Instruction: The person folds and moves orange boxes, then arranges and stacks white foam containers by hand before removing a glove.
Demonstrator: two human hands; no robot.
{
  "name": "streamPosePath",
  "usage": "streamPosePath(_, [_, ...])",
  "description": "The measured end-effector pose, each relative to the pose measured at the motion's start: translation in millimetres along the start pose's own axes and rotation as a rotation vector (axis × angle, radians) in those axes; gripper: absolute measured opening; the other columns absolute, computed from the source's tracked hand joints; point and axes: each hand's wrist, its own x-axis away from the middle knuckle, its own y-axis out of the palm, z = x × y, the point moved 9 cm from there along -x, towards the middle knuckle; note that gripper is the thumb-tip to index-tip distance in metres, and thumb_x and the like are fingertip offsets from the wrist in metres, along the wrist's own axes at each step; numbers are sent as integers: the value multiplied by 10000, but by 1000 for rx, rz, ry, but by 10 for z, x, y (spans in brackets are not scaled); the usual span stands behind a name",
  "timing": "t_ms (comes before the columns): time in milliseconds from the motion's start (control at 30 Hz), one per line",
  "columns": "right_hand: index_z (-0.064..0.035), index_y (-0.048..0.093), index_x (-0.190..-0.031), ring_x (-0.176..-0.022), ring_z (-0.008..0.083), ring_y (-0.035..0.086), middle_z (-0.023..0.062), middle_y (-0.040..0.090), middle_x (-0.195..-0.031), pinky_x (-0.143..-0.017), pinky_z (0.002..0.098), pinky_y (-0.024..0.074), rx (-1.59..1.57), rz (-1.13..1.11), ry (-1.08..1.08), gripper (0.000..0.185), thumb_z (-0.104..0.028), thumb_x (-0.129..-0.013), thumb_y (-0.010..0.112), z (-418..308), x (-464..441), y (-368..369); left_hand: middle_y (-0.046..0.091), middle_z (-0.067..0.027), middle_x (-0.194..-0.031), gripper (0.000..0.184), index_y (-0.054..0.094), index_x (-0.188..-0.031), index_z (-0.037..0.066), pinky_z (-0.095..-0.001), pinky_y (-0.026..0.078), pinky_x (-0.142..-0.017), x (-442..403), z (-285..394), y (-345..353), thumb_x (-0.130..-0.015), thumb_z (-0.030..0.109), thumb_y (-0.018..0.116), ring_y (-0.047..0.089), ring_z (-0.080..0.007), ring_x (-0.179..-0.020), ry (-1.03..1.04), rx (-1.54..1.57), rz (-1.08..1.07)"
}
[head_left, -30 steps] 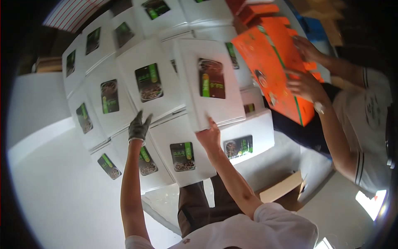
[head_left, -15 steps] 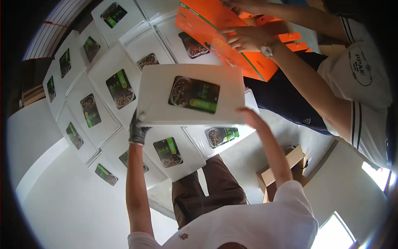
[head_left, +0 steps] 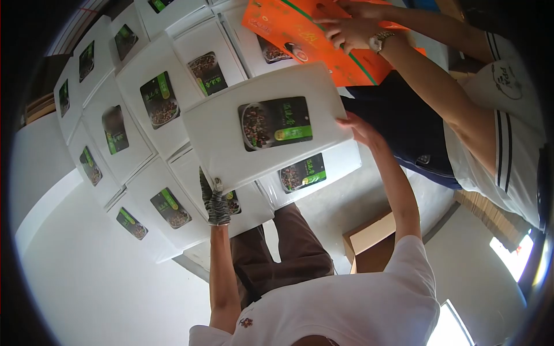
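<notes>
A white box [head_left: 216, 130] with a dark and green label is held up above other white boxes. My left hand [head_left: 215, 202], in a striped grey glove, grips its lower left corner with the thumb on the near side. My bare right hand [head_left: 359, 128] holds its right edge, the fingers partly hidden. Under and behind it lie several white boxes with similar labels, among them one [head_left: 341, 164] just below the held box and one [head_left: 151, 138] to its left.
Beside me on the right, another person's hands [head_left: 352, 32] hold an orange bag or box [head_left: 306, 40]. An open cardboard box [head_left: 372, 236] stands on the floor near my legs. A white wall [head_left: 86, 259] is at the left.
The held white box was upright, with its label turned, and has swung level. My left hand has closed on its corner. The orange item has moved up and left with the other person's hands.
</notes>
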Motion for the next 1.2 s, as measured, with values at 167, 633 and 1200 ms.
streamPosePath(167, [-57, 312, -1209, -1011, 93, 352, -20, 443, -1065, -888, 233, 205, 164, -28, -72, 659, -199, -658, 644, -227, -239, -9, 425, -55, -1123, 586, 301, -1227, 113, -298, 406, -777, -203, -179, -50, -723, 131, 598, 437, -170, -940, 94, -7, -53])
streamPosePath(633, [-64, 354, -1174, -961, 107, 388, 2, 453, -1047, -876, 252, 241, 174, -20, -133, 647, -102, -614, 675, -185, -617, -452, 334, -49, -1233, 759, 134, -1287, 140, -216, 335, -829, -523, -443, 219, -681, -122, 510, 385, -124, -1025, 71, -280, -250])
streamPosePath(1200, [-59, 328, -1186, -1033, 160, 370, 64, 429, -1104, -900, 309, 248, 227, 18, -158, 676, -167, -618, 679, -147, -538, -618, 313, -72, -1232, 755, 83, -1290, 113, -235, 344, -818, -747, -533, 348, -697, -82, 507, 371, -146, -1028, -91, -205, -314])
